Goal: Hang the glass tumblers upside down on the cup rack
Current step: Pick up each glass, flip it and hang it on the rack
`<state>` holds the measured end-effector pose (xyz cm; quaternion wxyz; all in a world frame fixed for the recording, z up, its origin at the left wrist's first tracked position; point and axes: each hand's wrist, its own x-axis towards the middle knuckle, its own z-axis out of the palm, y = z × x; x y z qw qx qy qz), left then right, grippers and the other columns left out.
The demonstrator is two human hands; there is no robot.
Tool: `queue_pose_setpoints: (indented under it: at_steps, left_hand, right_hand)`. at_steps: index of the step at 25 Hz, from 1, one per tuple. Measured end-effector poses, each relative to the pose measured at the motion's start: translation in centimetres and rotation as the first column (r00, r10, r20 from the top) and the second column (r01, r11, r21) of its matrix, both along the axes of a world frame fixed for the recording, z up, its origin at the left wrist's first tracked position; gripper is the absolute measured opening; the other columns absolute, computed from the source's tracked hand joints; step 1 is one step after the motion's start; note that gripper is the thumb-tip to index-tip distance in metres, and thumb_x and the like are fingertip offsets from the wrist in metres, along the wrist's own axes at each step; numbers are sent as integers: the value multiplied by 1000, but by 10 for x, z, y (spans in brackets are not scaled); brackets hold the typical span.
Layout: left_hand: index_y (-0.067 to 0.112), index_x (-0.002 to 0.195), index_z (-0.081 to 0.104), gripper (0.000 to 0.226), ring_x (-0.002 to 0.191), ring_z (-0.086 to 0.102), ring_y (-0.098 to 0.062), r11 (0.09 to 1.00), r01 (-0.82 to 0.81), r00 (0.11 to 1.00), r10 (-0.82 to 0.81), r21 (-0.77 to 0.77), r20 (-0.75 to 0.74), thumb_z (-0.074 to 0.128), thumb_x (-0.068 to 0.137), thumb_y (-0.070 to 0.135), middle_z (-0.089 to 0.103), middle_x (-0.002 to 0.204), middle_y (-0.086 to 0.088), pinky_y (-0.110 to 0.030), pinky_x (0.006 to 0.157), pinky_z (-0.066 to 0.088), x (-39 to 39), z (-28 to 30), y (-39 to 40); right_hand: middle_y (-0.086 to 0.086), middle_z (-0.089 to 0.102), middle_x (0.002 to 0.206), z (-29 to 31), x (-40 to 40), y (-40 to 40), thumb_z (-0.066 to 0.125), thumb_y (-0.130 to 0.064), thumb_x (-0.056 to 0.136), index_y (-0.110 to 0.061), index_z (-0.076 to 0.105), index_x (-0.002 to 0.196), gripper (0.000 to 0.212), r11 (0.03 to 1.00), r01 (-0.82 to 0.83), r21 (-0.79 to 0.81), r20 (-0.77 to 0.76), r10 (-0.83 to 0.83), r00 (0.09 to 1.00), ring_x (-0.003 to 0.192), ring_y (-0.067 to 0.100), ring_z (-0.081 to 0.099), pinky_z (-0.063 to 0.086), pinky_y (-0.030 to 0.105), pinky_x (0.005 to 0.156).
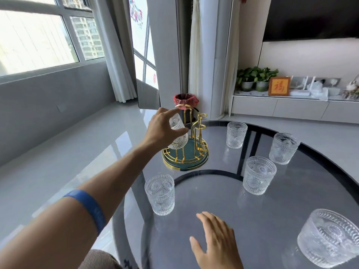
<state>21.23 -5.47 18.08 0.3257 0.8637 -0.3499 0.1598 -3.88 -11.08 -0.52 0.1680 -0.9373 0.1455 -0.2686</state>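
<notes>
A gold wire cup rack [191, 144] with a teal round base stands at the far left edge of the round glass table [213, 191]. My left hand [161, 129] grips an embossed glass tumbler [177, 133], held upside down and tilted over the rack's left side. Whether it sits on a prong I cannot tell. My right hand [215, 241] lies flat on the table near me, fingers spread, holding nothing. Several more tumblers stand upright on the table: one near left [160, 194], one in the middle [258, 174], two farther right [236, 134] [283, 148], one at near right [330, 241].
The table's left rim runs just beside the rack, with grey floor beyond. A bin with a red liner [185, 100] stands on the floor behind the rack. A low white cabinet with potted plants [254, 78] lines the far right wall.
</notes>
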Motion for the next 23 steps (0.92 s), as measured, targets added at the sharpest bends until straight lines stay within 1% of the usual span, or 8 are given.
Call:
queue_pose_setpoints:
  at_steps: [3,6,8,11,14,19,21,23]
  left_hand:
    - [17,138,56,75,113,55,-29,996,38,999,-40,79,15,84,73,40,57,128,-14,-31,88,42,6,-6,-4]
    - [15,138,56,75,112,55,-30,992,51,999,-50,116,-3,84,72,39,56,127,-15,-36,92,46,8,-10,-9]
    - [15,138,56,74,109,55,-30,987,59,998,-60,147,0,84,73,38,56,125,-15,-40,91,47,7,-15,-13]
    - [14,138,56,75,109,55,-29,982,62,998,-64,179,1,85,72,35,56,124,-14,-36,88,45,11,-24,-18]
    - [15,139,54,77,112,54,-30,973,64,998,-67,222,4,85,72,35,56,126,-14,-32,86,41,15,-32,-19]
    - [15,147,42,81,128,47,-33,953,62,998,-53,295,-40,79,80,39,48,142,-16,-41,100,42,10,-22,-16]
    - [17,148,39,78,130,45,-29,982,46,998,-36,182,-55,72,84,46,45,147,-15,-43,102,42,-6,-17,1]
    - [25,143,43,74,122,49,-16,998,46,995,-42,34,-89,63,82,61,49,145,-7,-37,97,43,-38,-29,39]
  right_hand:
    - [3,74,103,-2,2,-1,77,-39,49,-16,75,98,55,1000,-5,1,24,5,1000,93,23,70,38,33,79]
    - [4,74,102,-5,5,-2,76,-40,47,-17,76,94,52,1000,-12,5,32,12,999,97,22,65,37,33,79]
    - [4,74,102,-6,6,-3,76,-40,46,-17,76,92,51,1000,-18,11,32,18,999,98,21,62,37,34,79]
    - [5,74,101,-6,6,-3,76,-40,46,-17,76,90,50,1000,-12,2,28,12,1000,92,24,71,36,34,78]
    - [5,74,101,-5,6,-3,76,-39,47,-17,76,91,49,1000,-13,10,27,13,1000,92,26,72,35,35,79]
    - [5,73,106,-5,4,-2,75,-37,55,-17,74,93,43,999,-32,30,16,32,999,97,28,70,35,37,81]
    - [5,72,109,-4,3,-4,72,-38,60,-18,74,95,40,999,-23,49,2,23,1000,99,28,69,34,37,83]
    - [4,71,112,-3,1,-3,62,-42,68,-19,73,97,38,998,-26,61,-31,27,999,102,28,68,34,36,85]
